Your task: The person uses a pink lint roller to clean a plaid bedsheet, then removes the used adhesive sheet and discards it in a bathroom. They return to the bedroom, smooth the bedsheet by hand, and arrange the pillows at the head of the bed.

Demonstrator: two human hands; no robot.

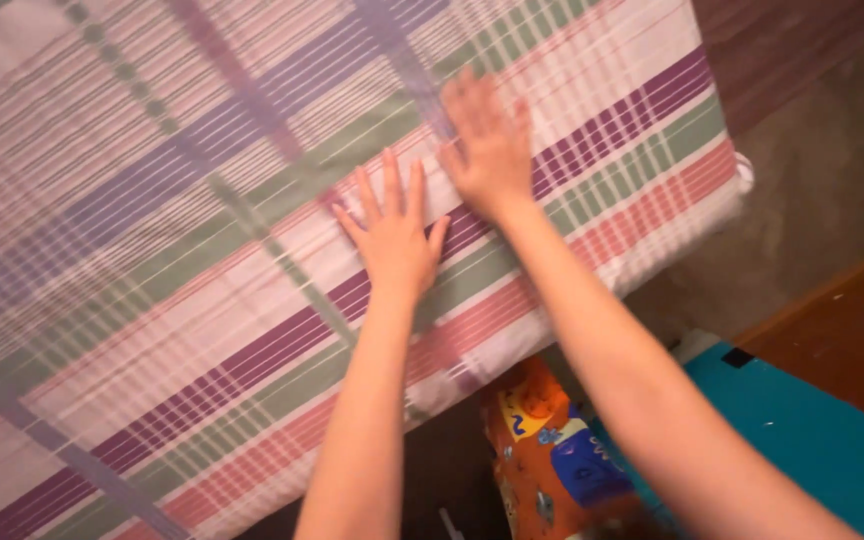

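Both hands lie flat with fingers spread wide, holding nothing, on a plaid sheet (152,250) of pink, purple and green stripes covering a bed. The left hand (392,235) presses near the sheet's middle; the right hand (489,145) rests just beyond it, seemingly smoothing the cloth. An orange patterned bag (542,450) sits below the bed's near edge, beside a teal mat (812,440).

The sheet (152,250) ran past the top and left edges; the right hand (487,140) was motion-blurred.
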